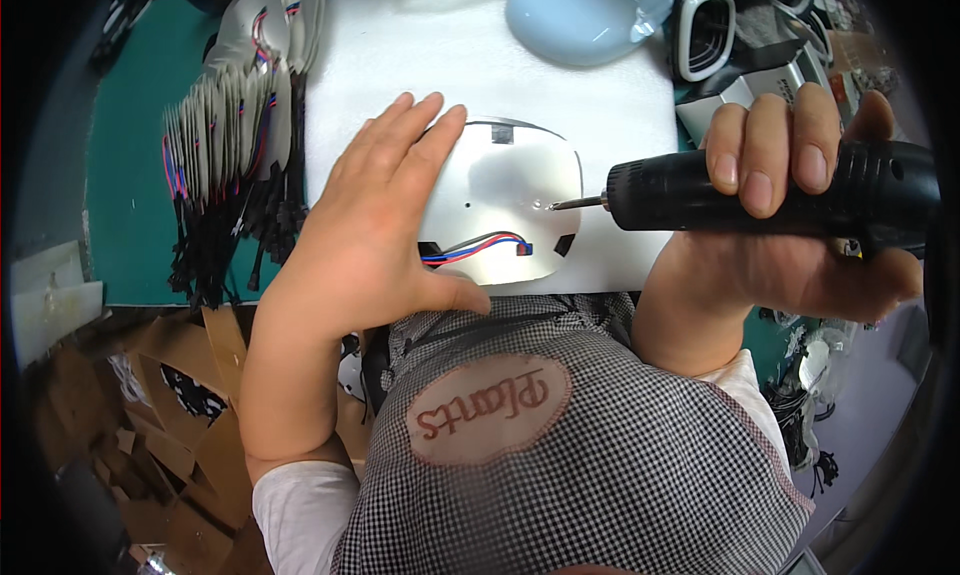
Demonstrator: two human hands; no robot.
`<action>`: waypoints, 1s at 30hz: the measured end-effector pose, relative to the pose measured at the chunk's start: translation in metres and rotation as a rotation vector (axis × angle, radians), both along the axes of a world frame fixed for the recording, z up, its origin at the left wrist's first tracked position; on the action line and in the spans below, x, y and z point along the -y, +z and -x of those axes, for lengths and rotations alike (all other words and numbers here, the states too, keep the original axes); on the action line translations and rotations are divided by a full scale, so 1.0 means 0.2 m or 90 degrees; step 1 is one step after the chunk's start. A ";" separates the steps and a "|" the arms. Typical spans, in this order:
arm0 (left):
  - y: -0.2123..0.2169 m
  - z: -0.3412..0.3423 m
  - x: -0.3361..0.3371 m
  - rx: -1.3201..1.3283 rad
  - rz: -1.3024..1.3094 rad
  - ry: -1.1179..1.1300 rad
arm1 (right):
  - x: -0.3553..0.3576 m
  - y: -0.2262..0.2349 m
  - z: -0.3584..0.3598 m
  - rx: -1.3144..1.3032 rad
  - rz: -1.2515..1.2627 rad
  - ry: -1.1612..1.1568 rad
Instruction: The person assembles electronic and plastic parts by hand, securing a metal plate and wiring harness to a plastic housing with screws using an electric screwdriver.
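Observation:
On a white foam sheet (630, 105) lies a rounded silver plate (500, 175) with dark pads near its edge. Red, blue and dark wires (480, 243) run across its lower part to a small plug. My left hand (385, 215) rests over the plate's left side, fingers stretched out and thumb apart at the lower edge; that side is hidden beneath it. My right hand (770, 175) is wrapped round a black electric screwdriver (660, 190), held nearly level. Its bit points left and its tip meets the plate right of the middle, by a small bright spot.
Left on the green mat (130, 175) is a stack of silver plates with cables (230, 135). A light blue rounded shell (585, 15) sits beyond the plate. White-rimmed black parts (705, 35) crowd the far right. Cardboard boxes (180, 375) stand below the table at left.

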State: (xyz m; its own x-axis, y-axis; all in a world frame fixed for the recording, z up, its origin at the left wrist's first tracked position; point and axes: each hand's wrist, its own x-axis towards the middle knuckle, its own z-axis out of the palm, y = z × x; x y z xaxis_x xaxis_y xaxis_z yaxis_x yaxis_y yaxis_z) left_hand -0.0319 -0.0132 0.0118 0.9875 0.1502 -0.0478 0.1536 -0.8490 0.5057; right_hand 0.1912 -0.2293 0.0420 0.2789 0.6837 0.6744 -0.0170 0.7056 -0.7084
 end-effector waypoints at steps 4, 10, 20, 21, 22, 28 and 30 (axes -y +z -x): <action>-0.08 0.00 -0.02 0.017 0.096 -0.012 | -0.13 -0.01 0.15 -0.012 -0.001 0.005; -0.18 0.01 -0.03 0.065 0.140 -0.031 | -0.18 0.00 0.23 -0.020 0.000 -0.006; -0.18 -0.02 -0.06 0.069 0.159 -0.053 | -0.27 -0.01 0.27 -0.028 0.000 -0.017; -0.18 -0.02 -0.06 0.071 0.160 -0.055 | -0.27 0.00 0.28 -0.028 0.000 -0.019; -0.18 -0.02 -0.06 0.068 0.164 -0.051 | -0.32 -0.01 0.30 -0.029 0.000 -0.019; -0.16 -0.04 -0.04 0.071 0.174 -0.056 | -0.25 0.02 0.29 -0.030 -0.004 -0.031; -0.16 -0.05 -0.04 0.069 0.180 -0.063 | -0.24 0.01 0.27 -0.033 -0.007 -0.039</action>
